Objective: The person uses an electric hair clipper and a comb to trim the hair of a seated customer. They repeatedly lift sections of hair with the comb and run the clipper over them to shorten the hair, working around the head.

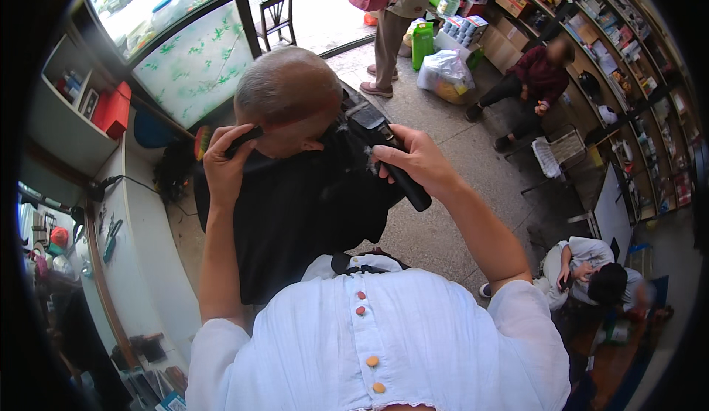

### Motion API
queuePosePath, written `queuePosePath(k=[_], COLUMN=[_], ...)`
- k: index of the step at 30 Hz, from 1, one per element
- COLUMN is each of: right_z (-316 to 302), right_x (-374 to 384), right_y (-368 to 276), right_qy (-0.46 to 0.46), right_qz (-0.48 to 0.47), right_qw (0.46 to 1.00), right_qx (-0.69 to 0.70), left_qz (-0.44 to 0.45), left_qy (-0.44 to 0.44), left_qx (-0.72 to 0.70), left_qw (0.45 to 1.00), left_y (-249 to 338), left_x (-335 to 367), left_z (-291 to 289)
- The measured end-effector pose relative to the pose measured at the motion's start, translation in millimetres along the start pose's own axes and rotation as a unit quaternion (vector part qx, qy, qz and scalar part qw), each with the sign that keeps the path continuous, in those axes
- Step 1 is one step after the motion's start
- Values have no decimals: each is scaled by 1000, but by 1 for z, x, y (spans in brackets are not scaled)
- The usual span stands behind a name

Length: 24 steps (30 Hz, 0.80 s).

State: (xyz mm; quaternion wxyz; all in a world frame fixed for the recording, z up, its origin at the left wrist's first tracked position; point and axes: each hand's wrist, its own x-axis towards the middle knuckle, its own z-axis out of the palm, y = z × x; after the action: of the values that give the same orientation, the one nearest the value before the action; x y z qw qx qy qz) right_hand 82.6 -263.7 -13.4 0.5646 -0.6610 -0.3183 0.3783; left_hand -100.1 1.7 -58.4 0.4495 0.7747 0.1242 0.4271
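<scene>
A seated person with short grey hair, the head (288, 86) bent, is wrapped in a black cape (295, 219). My right hand (421, 161) grips a black hair clipper (402, 171), its wide head pointing up and away, apart from the person's hair. Bits of grey hair cling near my right thumb. At the left side of the head, my left hand (224, 163) pinches a short black comb (244, 141); its far end is hard to make out against the hair.
A white counter (140, 226) with a mirror runs along the left, below a shelf with a red box (113, 110). Someone stands by the doorway. Two people sit at right, near crowded shelves (628, 64). A folding chair (557, 152) and a plastic bag (445, 75) are on the floor.
</scene>
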Motion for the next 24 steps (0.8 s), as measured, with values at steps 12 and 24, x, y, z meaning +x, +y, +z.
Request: queuePosePath(k=[12,24], right_z=[23,32], right_x=[30,46], right_y=[-55,-92], right_qy=[38,-13], right_qz=[-137,-85], right_qw=[841,778], right_qx=[-522,-622], left_qz=[36,90], left_qy=[-11,38], left_qx=[27,72], left_qw=[999,993], left_y=[-7,-6], left_x=[-1,15], left_z=[-4,-6])
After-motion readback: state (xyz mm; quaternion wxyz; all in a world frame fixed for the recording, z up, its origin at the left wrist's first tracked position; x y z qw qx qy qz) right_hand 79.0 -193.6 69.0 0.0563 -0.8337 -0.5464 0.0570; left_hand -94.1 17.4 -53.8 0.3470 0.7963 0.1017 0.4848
